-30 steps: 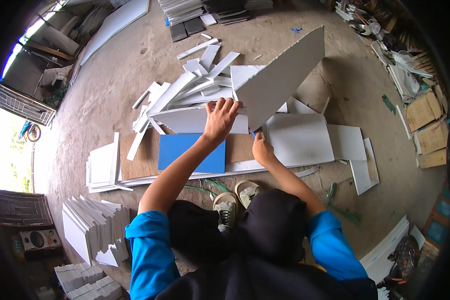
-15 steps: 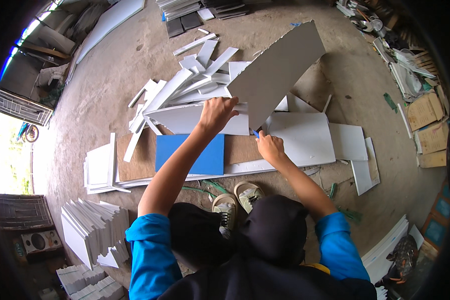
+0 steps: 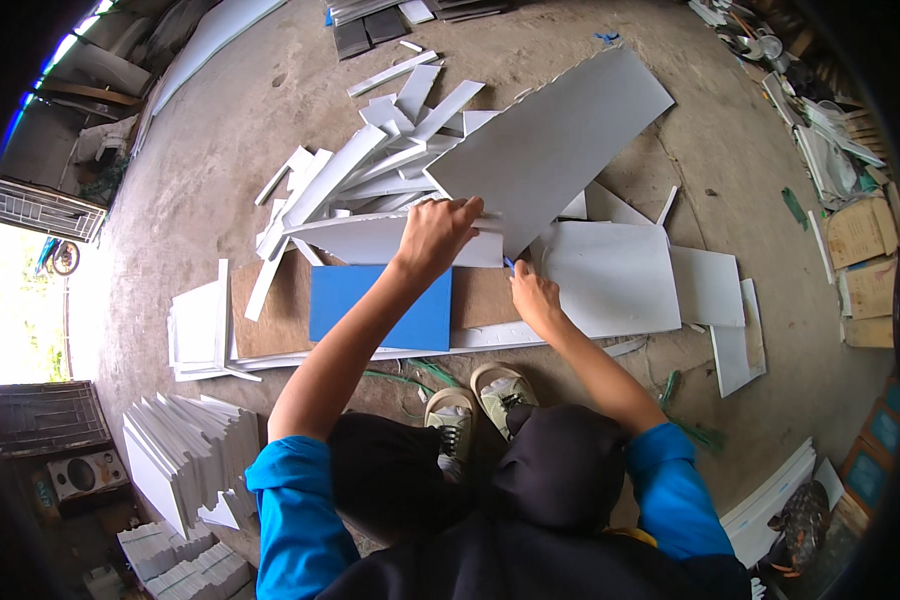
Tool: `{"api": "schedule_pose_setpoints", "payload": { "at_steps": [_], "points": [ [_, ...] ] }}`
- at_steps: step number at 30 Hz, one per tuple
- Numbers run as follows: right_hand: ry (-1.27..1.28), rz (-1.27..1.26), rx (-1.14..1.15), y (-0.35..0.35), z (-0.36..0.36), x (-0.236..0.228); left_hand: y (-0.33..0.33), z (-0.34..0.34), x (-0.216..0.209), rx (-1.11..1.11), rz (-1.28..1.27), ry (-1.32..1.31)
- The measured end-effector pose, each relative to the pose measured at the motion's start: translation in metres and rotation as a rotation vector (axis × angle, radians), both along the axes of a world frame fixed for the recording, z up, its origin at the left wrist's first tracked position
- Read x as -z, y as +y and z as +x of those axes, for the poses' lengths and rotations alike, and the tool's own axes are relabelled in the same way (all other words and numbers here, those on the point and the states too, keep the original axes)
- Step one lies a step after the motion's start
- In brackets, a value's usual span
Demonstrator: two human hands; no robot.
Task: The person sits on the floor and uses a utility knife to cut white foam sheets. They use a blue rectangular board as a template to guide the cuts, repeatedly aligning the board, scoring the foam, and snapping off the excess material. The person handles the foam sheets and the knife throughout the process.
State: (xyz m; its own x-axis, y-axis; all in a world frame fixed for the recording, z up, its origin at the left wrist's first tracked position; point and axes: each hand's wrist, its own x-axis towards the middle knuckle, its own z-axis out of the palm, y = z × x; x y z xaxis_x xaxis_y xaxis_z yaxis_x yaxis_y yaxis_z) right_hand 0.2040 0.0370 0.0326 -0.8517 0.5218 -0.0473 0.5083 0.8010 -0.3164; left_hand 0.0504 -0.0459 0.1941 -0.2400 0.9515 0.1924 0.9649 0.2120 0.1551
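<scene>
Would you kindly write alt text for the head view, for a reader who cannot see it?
Seen from above, a crouching person's left hand lifts a large white panel by its edge, while the right hand holds a small blue tool at its lower corner. White offcuts and a blue board lie around.

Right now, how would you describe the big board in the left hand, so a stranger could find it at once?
Look at the heap of white strips on the concrete floor. To its right the left hand grips a large grey board by its lower edge. It alone is tilted up off the ground, while the other panels lie flat.

One blue panel (image 3: 380, 305), two shoes (image 3: 480, 405), two hands (image 3: 435, 232), and one raised grey sheet (image 3: 560, 140).
</scene>
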Motion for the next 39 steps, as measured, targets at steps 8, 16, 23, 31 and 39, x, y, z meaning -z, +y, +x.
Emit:
{"api": "schedule_pose_setpoints", "payload": {
  "at_steps": [8,16,23,31,39],
  "points": [
    [-0.021,-0.034,-0.094,0.019,0.002,-0.007,-0.001,0.002,0.008,-0.019,0.008,0.098],
    [-0.023,-0.064,-0.066,0.034,0.032,-0.049,-0.027,-0.016,-0.003,-0.096,0.008,0.153],
    [0.103,0.014,-0.096,0.015,-0.004,-0.037,-0.048,-0.013,0.005,-0.071,0.01,0.198],
    [0.078,0.097,-0.179,-0.006,-0.039,-0.032,-0.066,-0.008,0.008,-0.124,-0.008,-0.058],
    [0.075,0.092,-0.205,-0.001,-0.052,-0.006,-0.068,-0.007,0.015,-0.025,-0.105,0.061]
  ]
}}
